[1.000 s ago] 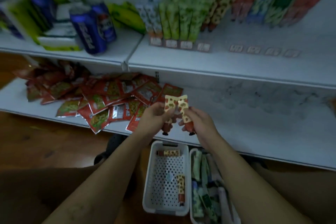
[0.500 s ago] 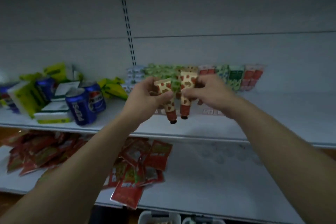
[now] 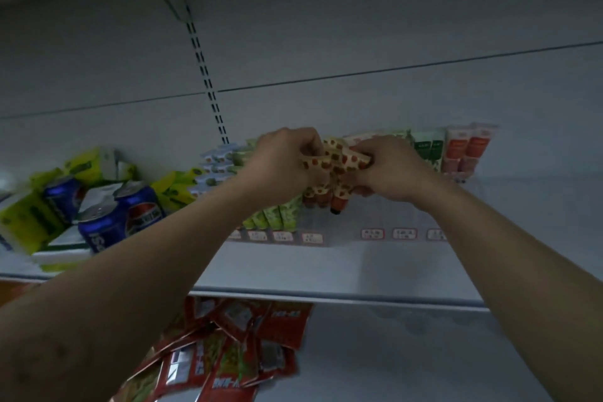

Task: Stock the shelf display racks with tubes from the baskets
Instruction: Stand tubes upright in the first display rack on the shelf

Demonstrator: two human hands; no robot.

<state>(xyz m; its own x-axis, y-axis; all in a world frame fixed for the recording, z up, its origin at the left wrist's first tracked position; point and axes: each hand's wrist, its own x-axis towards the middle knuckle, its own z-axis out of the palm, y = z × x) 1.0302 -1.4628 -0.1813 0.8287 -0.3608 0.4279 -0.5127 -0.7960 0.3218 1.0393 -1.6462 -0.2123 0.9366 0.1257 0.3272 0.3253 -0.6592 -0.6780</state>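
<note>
Left hand (image 3: pixel 283 162) and right hand (image 3: pixel 388 170) both closed on spotted tubes (image 3: pixel 336 170), above shelf's (image 3: pixel 326 274) back edge

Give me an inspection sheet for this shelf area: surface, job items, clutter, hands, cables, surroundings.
Surface: white upper shelf, bare along its front edge.
Job's things: strawberry-print tubes held up at the rack; green tubes and red-and-white tubes already standing in the display rack.
Clutter: blue Pepsi cans, yellow-green packs, red snack packets on the shelf below.
Hands: left hand and right hand, each with a closed grip on the strawberry-print tubes.
Cables: nothing seen.
Surroundings: white back panel with slotted upright; dim light.
</note>
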